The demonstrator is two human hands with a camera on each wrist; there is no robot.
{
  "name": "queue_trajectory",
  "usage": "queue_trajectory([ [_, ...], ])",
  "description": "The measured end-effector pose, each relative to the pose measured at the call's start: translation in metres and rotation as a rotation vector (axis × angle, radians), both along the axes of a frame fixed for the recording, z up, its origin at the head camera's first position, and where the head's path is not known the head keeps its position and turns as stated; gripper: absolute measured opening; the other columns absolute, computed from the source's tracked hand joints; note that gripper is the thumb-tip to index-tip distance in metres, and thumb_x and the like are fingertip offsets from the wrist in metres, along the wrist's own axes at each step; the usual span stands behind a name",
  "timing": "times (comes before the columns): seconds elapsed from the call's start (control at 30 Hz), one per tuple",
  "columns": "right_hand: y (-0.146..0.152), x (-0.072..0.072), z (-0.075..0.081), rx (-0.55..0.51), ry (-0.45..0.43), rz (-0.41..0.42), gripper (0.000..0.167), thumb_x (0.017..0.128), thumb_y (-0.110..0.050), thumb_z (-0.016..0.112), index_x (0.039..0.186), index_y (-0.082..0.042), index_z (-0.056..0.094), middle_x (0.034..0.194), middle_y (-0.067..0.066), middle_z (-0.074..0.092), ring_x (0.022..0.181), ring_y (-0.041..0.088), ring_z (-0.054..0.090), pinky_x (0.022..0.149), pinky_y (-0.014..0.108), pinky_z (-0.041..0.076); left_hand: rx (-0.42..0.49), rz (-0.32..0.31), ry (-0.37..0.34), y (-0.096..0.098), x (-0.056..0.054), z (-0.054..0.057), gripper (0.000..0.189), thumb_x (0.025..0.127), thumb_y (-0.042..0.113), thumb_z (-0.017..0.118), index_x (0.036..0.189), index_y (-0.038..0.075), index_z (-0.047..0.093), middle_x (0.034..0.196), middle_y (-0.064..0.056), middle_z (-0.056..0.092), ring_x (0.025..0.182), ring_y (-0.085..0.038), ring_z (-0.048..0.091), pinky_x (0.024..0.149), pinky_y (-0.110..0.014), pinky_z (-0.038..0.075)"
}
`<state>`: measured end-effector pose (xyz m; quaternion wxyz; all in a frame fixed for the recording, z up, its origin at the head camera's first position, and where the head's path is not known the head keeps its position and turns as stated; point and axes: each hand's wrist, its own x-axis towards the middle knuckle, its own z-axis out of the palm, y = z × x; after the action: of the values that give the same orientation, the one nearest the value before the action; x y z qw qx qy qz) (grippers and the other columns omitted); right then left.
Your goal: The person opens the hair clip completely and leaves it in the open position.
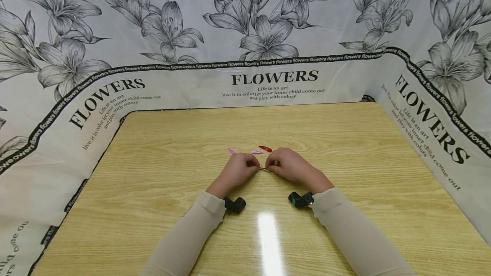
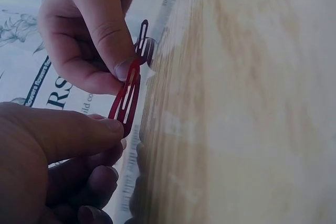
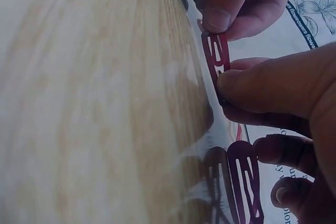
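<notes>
A red snap hair clip point(image 2: 126, 100) is held between my two hands, just above the table. At one end of it, my left hand point(image 1: 238, 169) pinches with thumb and fingers. The other end is in the pinch of my right hand point(image 1: 289, 164). Slots show along the hair clip's middle in the right wrist view. Just beyond the hands, a second red hair clip point(image 1: 265, 148) lies on the table, near my right fingers. Beside it lies a pink-purple hair clip point(image 1: 257, 152). Another pink-purple clip point(image 1: 232, 150) is farther left, partly hidden behind my left hand.
The wood-grain table point(image 1: 172, 139) spreads out around the hands. A white cloth point(image 1: 276, 84) printed with flowers and lettering rises at its back and sides. Dark wrist cameras point(image 1: 301, 199) sit on both wrists.
</notes>
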<state>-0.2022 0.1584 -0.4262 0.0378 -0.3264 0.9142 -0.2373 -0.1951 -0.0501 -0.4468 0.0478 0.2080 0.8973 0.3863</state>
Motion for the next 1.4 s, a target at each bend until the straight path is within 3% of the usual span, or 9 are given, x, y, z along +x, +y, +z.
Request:
queue_trajectory([
  [0.8, -0.001, 0.0, 0.0, 0.026, 0.043, -0.008, 0.006, 0.089, -0.014, 0.069, 0.09, -0.018, 0.074, 0.088, -0.006, 0.069, 0.083, 0.011, 0.059, 0.076, 0.032, 0.049, -0.039, -0.005, -0.002, 0.0, 0.001, 0.002, 0.005, 0.091, 0.014, 0.068, 0.088, 0.012, 0.072, 0.087, 0.0, 0.07, 0.077, -0.008, 0.059, 0.073, -0.025, 0.05],
  [1.1, -0.001, 0.003, 0.004, 0.021, 0.044, -0.01, 0.007, 0.088, -0.014, 0.069, 0.092, -0.018, 0.074, 0.09, -0.006, 0.07, 0.084, 0.012, 0.06, 0.077, 0.033, 0.049, -0.039, 0.019, -0.029, -0.004, 0.004, 0.013, 0.007, 0.091, 0.014, 0.065, 0.093, 0.011, 0.072, 0.087, 0.001, 0.067, 0.079, -0.012, 0.058, 0.073, -0.028, 0.05],
  [1.4, -0.003, 0.003, 0.006, 0.017, 0.024, -0.027, 0.008, 0.089, -0.013, 0.067, 0.093, -0.016, 0.074, 0.091, -0.005, 0.069, 0.083, 0.012, 0.06, 0.077, 0.033, 0.05, -0.05, 0.003, -0.044, -0.012, 0.001, 0.018, 0.011, 0.094, 0.019, 0.062, 0.094, 0.014, 0.071, 0.087, 0.004, 0.066, 0.078, -0.013, 0.058, 0.072, -0.029, 0.049],
])
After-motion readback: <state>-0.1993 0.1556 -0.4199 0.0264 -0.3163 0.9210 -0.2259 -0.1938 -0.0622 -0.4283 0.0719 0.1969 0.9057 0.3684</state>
